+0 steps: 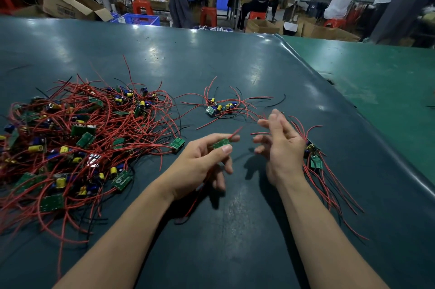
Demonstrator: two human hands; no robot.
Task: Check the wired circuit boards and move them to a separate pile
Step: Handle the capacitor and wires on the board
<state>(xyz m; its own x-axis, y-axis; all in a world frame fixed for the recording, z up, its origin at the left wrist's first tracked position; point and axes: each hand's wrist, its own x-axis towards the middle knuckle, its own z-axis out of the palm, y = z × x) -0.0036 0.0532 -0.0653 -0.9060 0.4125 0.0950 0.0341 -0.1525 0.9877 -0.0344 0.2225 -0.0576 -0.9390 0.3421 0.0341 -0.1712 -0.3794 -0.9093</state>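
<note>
Dark tabletop; a large unsorted pile of wired circuit boards is heaped at left, with smaller piles beyond and at right. One small green board is pinched in the left hand; the right hand is held loosely spread, empty. The board is judged light, rigid and fragile, its red wires limp and tangle-prone; edges are best gripped.
</note>
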